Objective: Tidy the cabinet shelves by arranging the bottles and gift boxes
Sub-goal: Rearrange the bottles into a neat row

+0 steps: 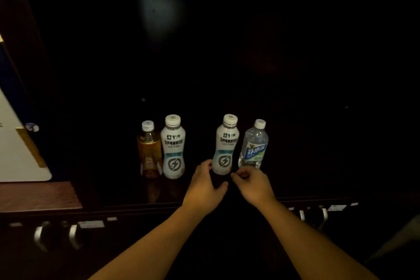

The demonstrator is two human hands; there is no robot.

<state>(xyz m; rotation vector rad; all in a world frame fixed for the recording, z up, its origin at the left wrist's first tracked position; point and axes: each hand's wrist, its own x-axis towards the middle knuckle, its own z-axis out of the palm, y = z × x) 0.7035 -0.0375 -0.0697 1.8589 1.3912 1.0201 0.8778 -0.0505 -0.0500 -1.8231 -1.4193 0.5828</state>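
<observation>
Nearest me, two bare forearms reach up from the bottom of the frame. My left hand (pixel 204 191) curls loosely open beside the base of a white bottle (pixel 225 145) at centre, fingertips touching or nearly touching it. My right hand (pixel 252 183) is loosely curled just beside it, gripping nothing. A clear water bottle (pixel 254 145) stands just right; a second white bottle (pixel 173 146) and an amber tea bottle (pixel 148 150) stand left, on a dark shelf (pixel 306 166). A white and blue box (pixel 16 148) sits at far left.
</observation>
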